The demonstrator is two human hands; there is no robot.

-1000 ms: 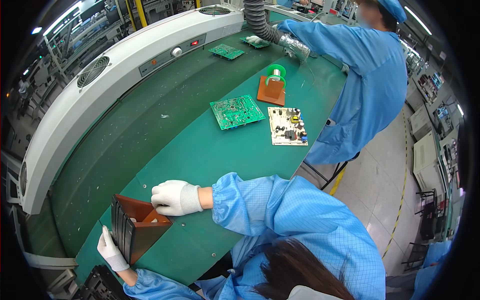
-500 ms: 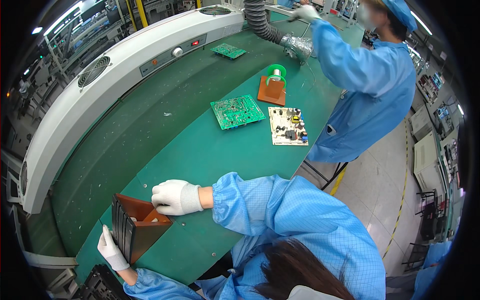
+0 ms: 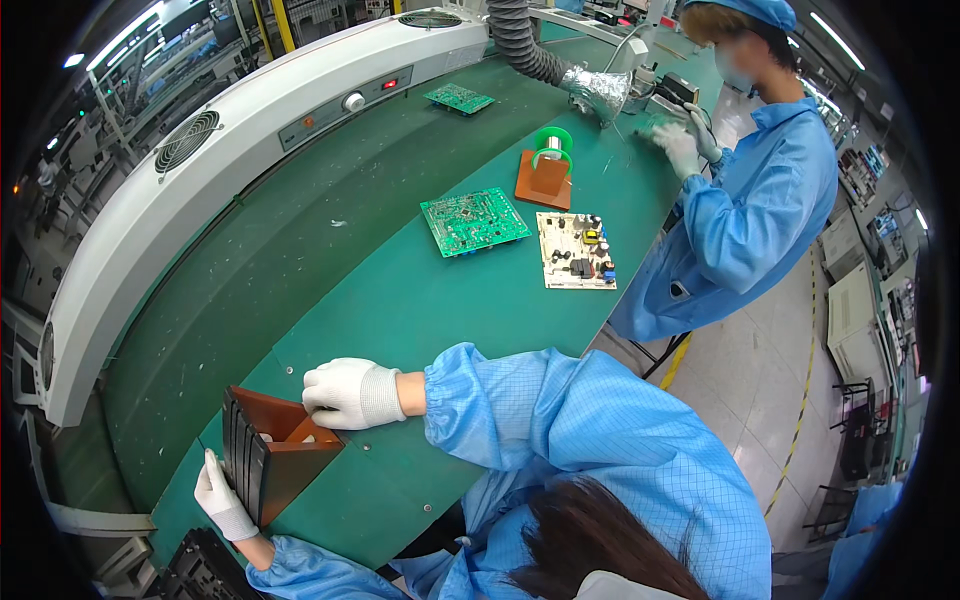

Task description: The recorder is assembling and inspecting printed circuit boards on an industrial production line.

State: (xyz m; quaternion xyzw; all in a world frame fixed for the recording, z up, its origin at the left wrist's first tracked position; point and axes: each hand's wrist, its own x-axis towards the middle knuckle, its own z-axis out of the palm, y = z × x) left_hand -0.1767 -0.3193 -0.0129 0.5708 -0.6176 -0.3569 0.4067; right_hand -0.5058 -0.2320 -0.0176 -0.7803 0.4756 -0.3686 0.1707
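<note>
A brown box (image 3: 300, 470) with black ribbed bars along its left side stands at the lower left of the bench. Small pale pieces (image 3: 308, 438) show inside it. My left hand (image 3: 222, 500), in a white glove, grips the box's outer black side, a finger stretched up along it. My right hand (image 3: 350, 393), gloved too, is bent over the box's right rim with the fingers curled. Its fingertips are hidden, so whatever they hold cannot be seen.
On the green bench (image 3: 400, 310) lie a green circuit board (image 3: 475, 222), a pale circuit board (image 3: 578, 255) and a solder reel on a brown stand (image 3: 545, 180). Another green board (image 3: 460, 98) lies on the conveyor (image 3: 300, 240). A co-worker (image 3: 760, 200) stands at the right.
The co-worker's raised arm has come down, and both their gloved hands are now together over the bench's far end. My hands and the box look unmoved.
</note>
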